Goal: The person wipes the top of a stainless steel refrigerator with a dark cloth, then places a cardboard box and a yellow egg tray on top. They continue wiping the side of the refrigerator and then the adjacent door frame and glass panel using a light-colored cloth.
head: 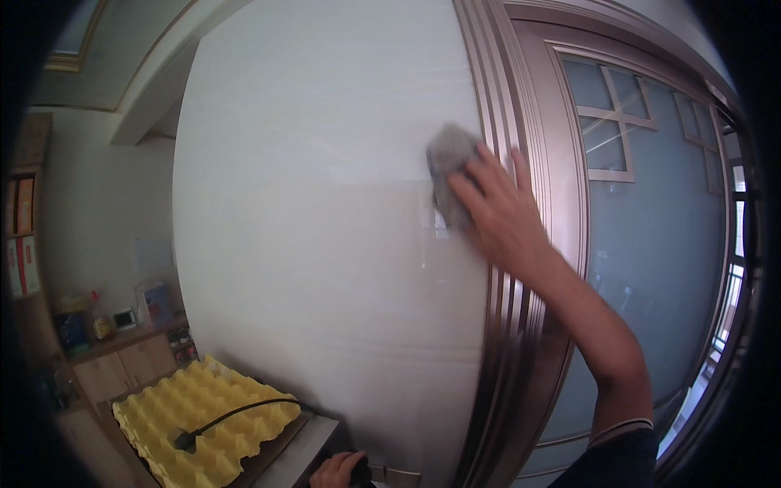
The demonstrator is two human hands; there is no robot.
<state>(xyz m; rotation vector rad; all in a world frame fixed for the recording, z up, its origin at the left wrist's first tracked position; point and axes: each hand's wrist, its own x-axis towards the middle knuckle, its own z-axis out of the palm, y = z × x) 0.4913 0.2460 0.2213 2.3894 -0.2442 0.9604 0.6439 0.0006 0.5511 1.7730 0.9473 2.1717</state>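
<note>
My right hand [503, 213] presses a grey cloth [451, 161] flat against the glossy white wall panel [329, 213], close to the metallic door frame [518, 122]. The cloth and fingers are a little blurred. Low in the picture, my left hand [337, 470] has its fingers curled around a dark object [361, 473], whose kind I cannot tell; much of both lies below the picture's edge. To its left, a yellow egg tray [213, 421] rests on a cabinet top [305, 448], with a black cable and plug [232, 418] lying over it.
At the right stands a sliding door with a frosted glass pane [659, 256]. Beyond the panel's left edge, a wooden cabinet [122, 366] bears bottles, boxes and a small screen [124, 319]. A shelf unit [24, 244] stands at the far left.
</note>
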